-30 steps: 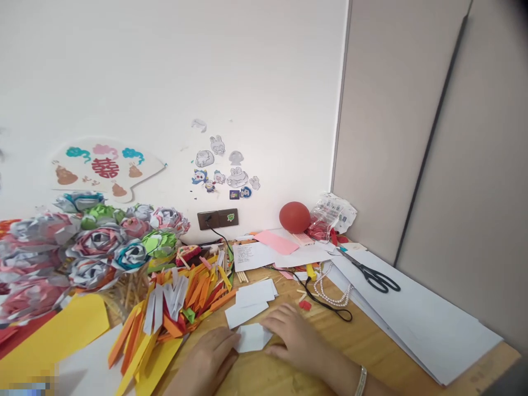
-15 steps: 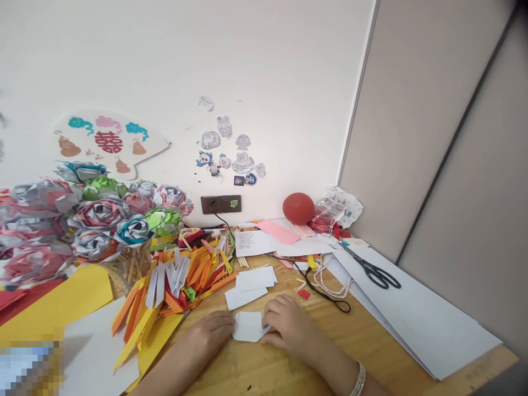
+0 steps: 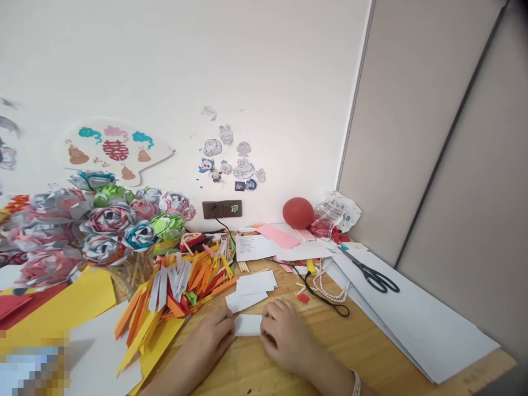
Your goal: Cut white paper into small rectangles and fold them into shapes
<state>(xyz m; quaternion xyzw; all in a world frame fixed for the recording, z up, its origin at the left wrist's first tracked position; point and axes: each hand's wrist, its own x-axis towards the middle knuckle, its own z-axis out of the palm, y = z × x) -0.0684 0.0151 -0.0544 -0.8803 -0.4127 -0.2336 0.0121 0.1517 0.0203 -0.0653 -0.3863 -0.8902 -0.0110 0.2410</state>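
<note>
A small white piece of paper [image 3: 248, 325] lies low over the wooden table between my hands, looking like a narrow folded rectangle. My left hand [image 3: 216, 331] is closed at its left edge, fingers curled and partly hidden. At the opposite edge, my right hand [image 3: 284, 335] pinches the paper with thumb and bent fingers; a bracelet circles that wrist. Just beyond my fingertips rest several loose white paper pieces [image 3: 256, 282], overlapping one another. Left of my left hand spreads a heap of folded orange, yellow and white paper strips [image 3: 202, 278].
Paper flowers [image 3: 109, 220] on sticks crowd the left side. Black scissors [image 3: 377, 279] lie on large white sheets [image 3: 429, 330] at the right. A black cord [image 3: 330, 302], a bead string [image 3: 336, 294] and a red balloon [image 3: 298, 213] are farther back, near the wall.
The white paper between my hands has become shorter from front to back, now a narrower strip. My left fingers have curled more around its edge. The camera view has shifted slightly.
</note>
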